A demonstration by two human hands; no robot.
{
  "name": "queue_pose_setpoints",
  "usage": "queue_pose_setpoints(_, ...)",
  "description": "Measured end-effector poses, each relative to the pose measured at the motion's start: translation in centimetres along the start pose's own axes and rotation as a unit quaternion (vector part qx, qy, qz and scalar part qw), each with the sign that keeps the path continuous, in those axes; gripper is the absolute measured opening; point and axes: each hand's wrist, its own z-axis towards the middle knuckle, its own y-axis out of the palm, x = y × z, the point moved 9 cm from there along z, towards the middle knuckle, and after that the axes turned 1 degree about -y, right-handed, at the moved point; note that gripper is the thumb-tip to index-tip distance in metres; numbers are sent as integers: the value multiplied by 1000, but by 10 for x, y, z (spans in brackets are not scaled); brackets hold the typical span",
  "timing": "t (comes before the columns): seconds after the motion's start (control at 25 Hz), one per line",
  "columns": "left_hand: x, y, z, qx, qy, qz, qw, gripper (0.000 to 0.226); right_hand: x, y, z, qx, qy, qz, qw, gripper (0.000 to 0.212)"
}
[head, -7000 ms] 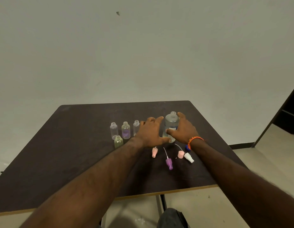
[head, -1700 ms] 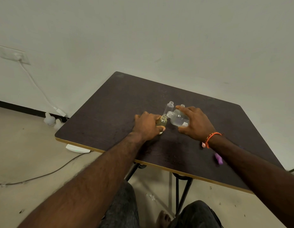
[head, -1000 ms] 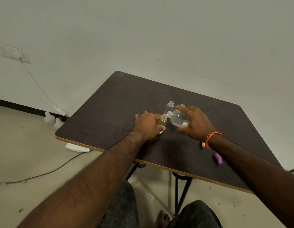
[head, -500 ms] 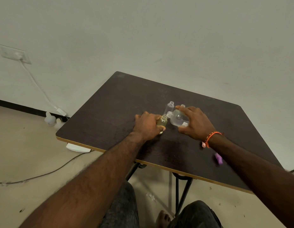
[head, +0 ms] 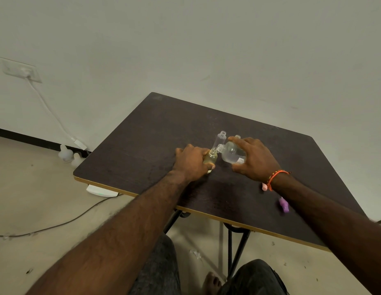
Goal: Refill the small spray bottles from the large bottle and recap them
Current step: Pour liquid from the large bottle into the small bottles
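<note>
Head view: pouring step. Left hand gripping yellowish small bottle on worktop; right hand fingers clamping tilted large bottle, necks meeting. Next: righting it, recapping.

The large bottle bears a label, its print unreadable.

Bare forearms, no sleeves. Orange thread bracelet on my right wrist. Dark grey trousers at my knees; one foot bare.
</note>
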Motion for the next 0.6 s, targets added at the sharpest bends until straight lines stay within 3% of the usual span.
queue_pose_setpoints(0.6,0,0,0,0,-2,-2,1000,45,-1,-2,-1,2,1,-8,1000,87)
